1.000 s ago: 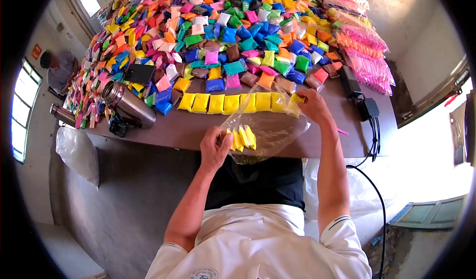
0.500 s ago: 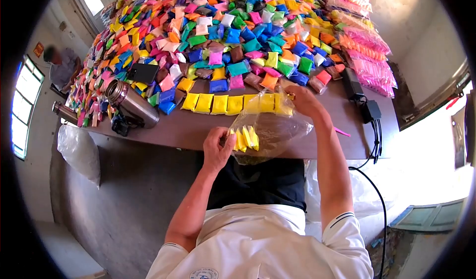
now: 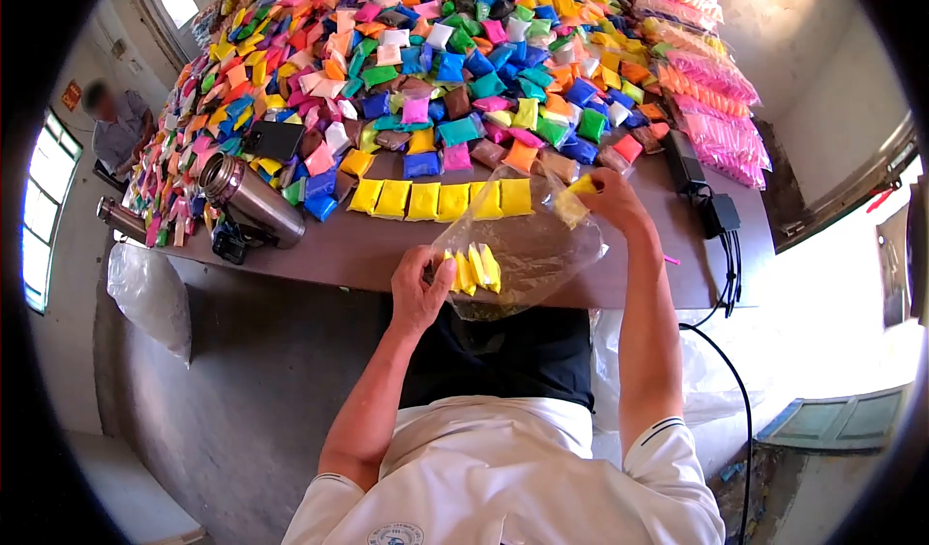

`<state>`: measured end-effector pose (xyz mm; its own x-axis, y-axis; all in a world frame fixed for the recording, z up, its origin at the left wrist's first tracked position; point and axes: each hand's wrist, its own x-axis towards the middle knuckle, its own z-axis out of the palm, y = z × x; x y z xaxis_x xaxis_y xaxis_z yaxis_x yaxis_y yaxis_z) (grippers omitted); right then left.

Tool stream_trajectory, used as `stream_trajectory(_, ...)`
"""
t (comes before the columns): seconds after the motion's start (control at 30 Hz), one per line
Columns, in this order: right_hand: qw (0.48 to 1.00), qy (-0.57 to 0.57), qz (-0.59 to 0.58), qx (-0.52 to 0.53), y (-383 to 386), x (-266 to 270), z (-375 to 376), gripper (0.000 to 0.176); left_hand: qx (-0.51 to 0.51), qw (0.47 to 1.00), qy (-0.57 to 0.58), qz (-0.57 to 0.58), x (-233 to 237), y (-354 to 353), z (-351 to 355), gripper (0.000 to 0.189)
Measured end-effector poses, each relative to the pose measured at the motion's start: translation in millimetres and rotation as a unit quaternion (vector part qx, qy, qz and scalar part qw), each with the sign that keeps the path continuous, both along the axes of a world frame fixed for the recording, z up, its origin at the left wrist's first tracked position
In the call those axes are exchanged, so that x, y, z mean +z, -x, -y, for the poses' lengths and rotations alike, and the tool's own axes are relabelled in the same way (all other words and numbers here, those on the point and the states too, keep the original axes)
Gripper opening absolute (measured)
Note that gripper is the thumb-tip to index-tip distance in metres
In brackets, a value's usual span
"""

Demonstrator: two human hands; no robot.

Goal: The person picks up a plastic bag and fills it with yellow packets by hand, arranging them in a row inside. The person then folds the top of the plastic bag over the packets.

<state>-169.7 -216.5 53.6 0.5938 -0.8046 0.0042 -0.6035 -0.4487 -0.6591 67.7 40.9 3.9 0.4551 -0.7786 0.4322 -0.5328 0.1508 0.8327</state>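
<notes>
My left hand [image 3: 422, 288] is closed on the near left edge of a clear plastic bag [image 3: 542, 255]. Inside the bag, several small yellow packets [image 3: 472, 270] stand on edge beside my left fingers. At the bag's far right side, my right hand [image 3: 614, 201] pinches a single yellow packet [image 3: 573, 208], seen partly through the film. Just beyond the bag lies a row of flat yellow packets [image 3: 423, 201], its right part overlapped by the clear plastic.
A large heap of colourful packets [image 3: 435, 71] covers the back of the table [image 3: 668, 274]. A steel flask [image 3: 256, 206] and a black phone-like slab [image 3: 274, 140] are at left. Black adapters with cables [image 3: 718, 216] sit right. Another person [image 3: 121, 129] sits far left.
My right hand has lifted the rightmost yellow packet off the row and drawn it slightly right. My left hand stays on the bag.
</notes>
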Motion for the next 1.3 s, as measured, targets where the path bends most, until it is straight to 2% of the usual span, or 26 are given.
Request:
stream_trajectory(0.07, 0.989, 0.005, 0.02, -0.145, 16, 1, -2, 0.035, -0.006, 1.0, -0.012, -0.006, 1, 1, 1, 0.034)
stream_trajectory(0.1, 0.989, 0.006, 0.019, -0.146, 22, 1, -7, 0.035, -0.003, 1.0, -0.012, -0.01, -1, 1, 1, 0.034)
stream_trajectory(0.17, 0.936, 0.098, 0.146, -0.304, 33, 0, -22, 0.037, 0.001, 1.0, -0.014, -0.014, -3, 1, 1, 0.033)
stream_trajectory(0.2, 0.937, 0.097, 0.145, -0.303, 37, 1, -28, 0.037, 0.001, 1.0, -0.015, -0.011, -2, 0, 1, 0.033)
stream_trajectory(0.27, 0.858, 0.051, 0.403, -0.315, 45, 4, -43, 0.041, 0.001, 1.0, -0.02, -0.008, -2, 0, 0, 0.032)
stream_trajectory(0.3, 0.858, 0.049, 0.403, -0.316, 48, 14, -57, 0.041, 0.003, 1.0, -0.013, -0.007, -2, 0, 0, 0.031)
stream_trajectory(0.4, 0.824, -0.088, 0.53, -0.177, 45, 36, -99, 0.04, 0.012, 1.0, -0.005, -0.002, 1, 3, 1, 0.031)
stream_trajectory(0.43, 0.824, -0.088, 0.532, -0.176, 39, 38, -111, 0.04, 0.019, 1.0, -0.005, 0.003, 3, 3, 0, 0.031)
stream_trajectory(0.5, 0.848, -0.158, 0.493, -0.112, 18, 41, -137, 0.034, 0.014, 1.0, -0.01, -0.001, -3, 0, 0, 0.031)
stream_trajectory(0.6, 0.868, -0.185, 0.451, -0.091, -15, 35, -157, 0.031, 0.014, 1.0, -0.015, -0.004, -3, 1, 0, 0.031)
stream_trajectory(0.7, 0.894, -0.141, 0.409, -0.12, -41, 20, -167, 0.027, 0.025, 0.999, -0.018, -0.012, -4, 2, -1, 0.032)
stream_trajectory(0.77, 0.903, 0.018, 0.405, -0.138, -51, 7, -168, 0.025, 0.028, 0.999, -0.023, -0.024, -4, 1, -1, 0.033)
stream_trajectory(0.83, 0.905, 0.0, 0.405, -0.132, -53, -4, -165, 0.027, 0.018, 0.999, -0.031, -0.011, -4, 0, -1, 0.036)
stream_trajectory(0.93, 0.965, 0.04, 0.237, -0.109, -49, -13, -164, 0.033, 0.01, 1.0, -0.024, 0.002, 2, 1, -2, 0.037)
stream_trajectory(0.97, 0.965, 0.039, 0.235, -0.109, -47, -14, -164, 0.033, 0.01, 1.0, -0.026, 0.0, 1, 1, -3, 0.037)
stream_trajectory(1.03, 0.988, 0.051, 0.13, -0.069, -45, -8, -163, 0.037, 0.005, 1.0, -0.017, -0.005, 0, 1, -1, 0.035)
stream_trajectory(1.23, 0.986, 0.162, 0.025, 0.031, -43, -5, -152, 0.048, 0.01, 1.0, -0.012, 0.005, 2, 1, -1, 0.034)
stream_trajectory(1.3, 0.987, 0.152, 0.039, 0.029, -44, -7, -149, 0.047, 0.01, 1.0, -0.012, 0.002, 3, 2, -1, 0.034)
